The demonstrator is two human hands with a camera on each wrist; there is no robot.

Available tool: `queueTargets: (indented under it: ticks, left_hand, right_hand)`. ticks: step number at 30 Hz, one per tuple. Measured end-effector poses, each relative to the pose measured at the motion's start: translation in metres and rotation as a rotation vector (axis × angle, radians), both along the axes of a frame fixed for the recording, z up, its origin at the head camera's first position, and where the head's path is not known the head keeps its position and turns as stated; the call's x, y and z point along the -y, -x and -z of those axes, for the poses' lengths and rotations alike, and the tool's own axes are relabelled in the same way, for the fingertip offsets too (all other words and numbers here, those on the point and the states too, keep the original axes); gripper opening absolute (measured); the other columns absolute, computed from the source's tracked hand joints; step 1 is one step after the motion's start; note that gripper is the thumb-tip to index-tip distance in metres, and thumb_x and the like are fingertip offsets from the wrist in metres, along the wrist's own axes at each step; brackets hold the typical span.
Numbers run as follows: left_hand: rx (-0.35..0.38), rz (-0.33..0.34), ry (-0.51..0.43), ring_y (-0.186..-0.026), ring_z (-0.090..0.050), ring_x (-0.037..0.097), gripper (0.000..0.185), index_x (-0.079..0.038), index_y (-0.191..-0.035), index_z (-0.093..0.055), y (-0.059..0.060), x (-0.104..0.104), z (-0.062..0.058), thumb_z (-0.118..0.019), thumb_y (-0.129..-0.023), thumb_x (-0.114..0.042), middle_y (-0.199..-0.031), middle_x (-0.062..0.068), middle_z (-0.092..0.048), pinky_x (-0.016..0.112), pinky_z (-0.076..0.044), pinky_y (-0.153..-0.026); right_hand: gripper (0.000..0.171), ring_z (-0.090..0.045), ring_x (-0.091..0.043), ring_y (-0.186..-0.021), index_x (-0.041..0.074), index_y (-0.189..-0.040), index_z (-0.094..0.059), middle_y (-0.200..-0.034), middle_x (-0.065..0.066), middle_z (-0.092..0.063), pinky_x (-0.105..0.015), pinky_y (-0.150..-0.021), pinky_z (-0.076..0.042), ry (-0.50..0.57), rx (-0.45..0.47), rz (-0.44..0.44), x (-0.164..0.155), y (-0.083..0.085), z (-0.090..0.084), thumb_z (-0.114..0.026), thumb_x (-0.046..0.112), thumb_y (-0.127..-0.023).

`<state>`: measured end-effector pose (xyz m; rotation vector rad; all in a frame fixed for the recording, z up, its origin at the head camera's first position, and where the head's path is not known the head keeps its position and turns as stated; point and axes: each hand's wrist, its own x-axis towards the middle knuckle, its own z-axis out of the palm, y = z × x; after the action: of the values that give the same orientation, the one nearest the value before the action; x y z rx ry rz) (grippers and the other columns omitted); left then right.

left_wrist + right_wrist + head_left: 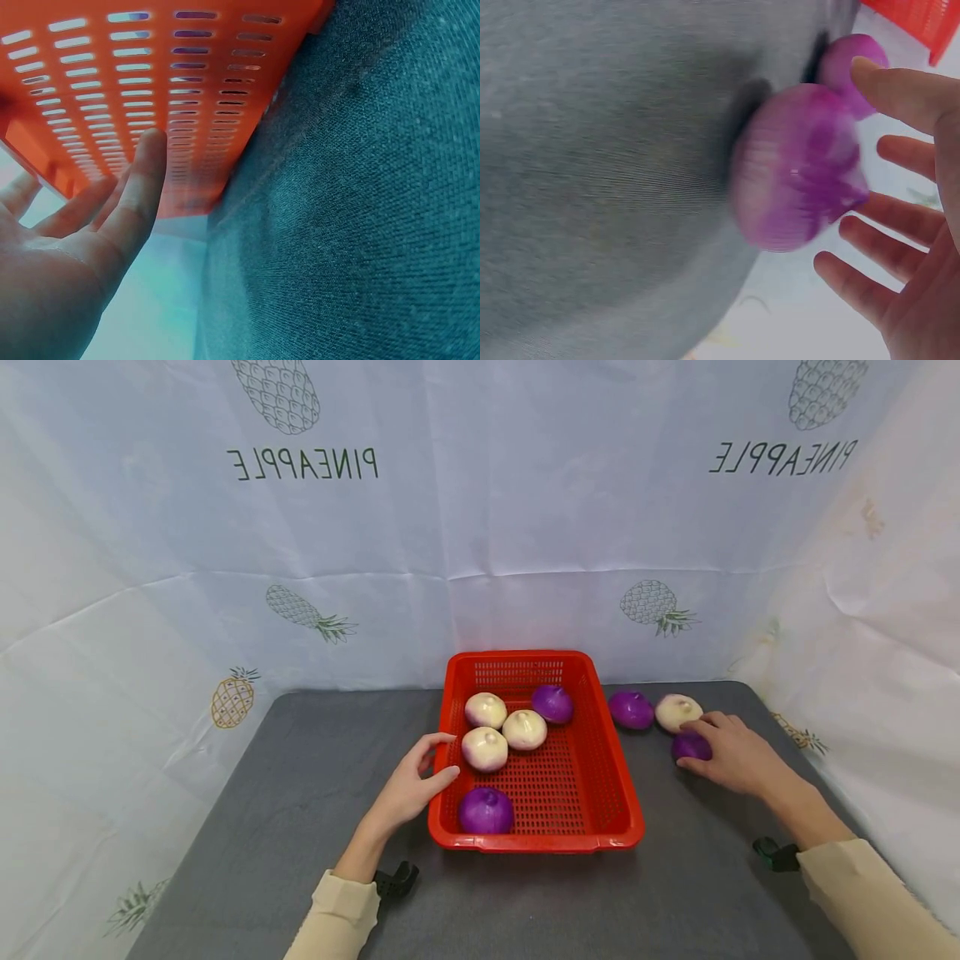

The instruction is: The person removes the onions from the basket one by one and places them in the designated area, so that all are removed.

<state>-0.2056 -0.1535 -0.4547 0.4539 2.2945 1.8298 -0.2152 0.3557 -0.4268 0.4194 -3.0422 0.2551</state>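
My right hand (731, 752) reaches over a purple onion (691, 746) on the table's right side. In the right wrist view its fingers are spread beside the onion (799, 169), not closed round it. A pale onion (678, 712) and another purple onion (632, 710) lie just behind. My left hand (412, 781) is at the left side of a red plastic basket (536, 843), its fingertips at the rim; in the left wrist view the extended fingers (142, 187) are against the slotted wall. Inside the basket are three pale onions (485, 749) and two purple onions (486, 811).
The basket stands on a dark grey table (330, 760), near its back edge. White cloth (525, 527) with pineapple prints hangs behind the table and along both sides. Each wrist wears a black strap (396, 880).
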Motion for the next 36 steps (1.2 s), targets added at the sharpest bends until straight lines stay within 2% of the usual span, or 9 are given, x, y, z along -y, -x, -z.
queueTargets:
  ticks: [5, 11, 17, 23, 28, 36]
  left_hand:
    - [0.001, 0.002, -0.008, -0.112, -0.064, 0.033, 0.054, -0.012, -0.143, -0.047, -0.002, -0.001, -0.002, -0.07, -0.094, -0.016, -0.135, 0.02, -0.055, 0.044, -0.061, -0.08]
    - [-0.001, 0.0, -0.002, -0.113, -0.063, 0.035, 0.054, -0.012, -0.143, -0.048, -0.001, -0.002, -0.002, -0.07, -0.094, -0.016, -0.135, 0.02, -0.055, 0.044, -0.061, -0.08]
    - [-0.008, -0.001, 0.0, -0.114, -0.063, 0.034, 0.054, -0.012, -0.143, -0.048, -0.001, -0.002, -0.002, -0.07, -0.094, -0.016, -0.136, 0.02, -0.055, 0.044, -0.061, -0.081]
    - [0.003, 0.001, 0.003, -0.113, -0.063, 0.035, 0.055, -0.012, -0.144, -0.047, 0.0, -0.001, -0.001, -0.07, -0.094, -0.016, -0.136, 0.02, -0.055, 0.044, -0.061, -0.081]
    - [0.017, -0.002, -0.005, -0.114, -0.062, 0.037, 0.055, -0.012, -0.144, -0.047, 0.001, -0.001, -0.002, -0.07, -0.095, -0.017, -0.136, 0.02, -0.055, 0.045, -0.061, -0.082]
    - [0.021, -0.006, -0.006, -0.114, -0.062, 0.034, 0.054, -0.013, -0.143, -0.048, 0.0, 0.0, -0.001, -0.07, -0.095, -0.016, -0.136, 0.019, -0.055, 0.047, -0.061, -0.082]
  right_hand:
    - [0.061, -0.05, -0.052, -0.115, -0.001, -0.131, -0.061, -0.127, -0.031, -0.055, -0.071, -0.089, -0.047, -0.007, 0.002, -0.028, 0.006, 0.0, -0.018, -0.078, 0.038, -0.087]
    - [0.047, -0.055, -0.05, -0.108, -0.003, -0.124, -0.065, -0.117, -0.027, -0.06, -0.067, -0.087, -0.049, -0.006, -0.011, -0.056, 0.015, -0.001, -0.041, -0.074, 0.028, -0.091]
    - [0.042, -0.056, -0.049, -0.114, -0.002, -0.126, -0.066, -0.125, -0.027, -0.061, -0.067, -0.091, -0.048, -0.018, -0.034, -0.055, 0.031, -0.001, -0.063, -0.069, 0.027, -0.095]
    - [0.038, -0.06, -0.042, -0.109, 0.002, -0.124, -0.067, -0.122, -0.023, -0.063, -0.064, -0.088, -0.051, -0.009, -0.067, -0.076, 0.05, -0.002, -0.084, -0.066, 0.028, -0.097]
    - [0.037, -0.061, -0.041, -0.111, 0.002, -0.125, -0.066, -0.122, -0.021, -0.064, -0.063, -0.091, -0.05, -0.002, -0.075, -0.104, 0.067, -0.001, -0.103, -0.064, 0.028, -0.099]
    - [0.037, -0.061, -0.038, -0.111, 0.005, -0.125, -0.068, -0.123, -0.018, -0.065, -0.061, -0.093, -0.051, 0.018, -0.107, -0.126, 0.098, 0.001, -0.12, -0.069, 0.029, -0.096]
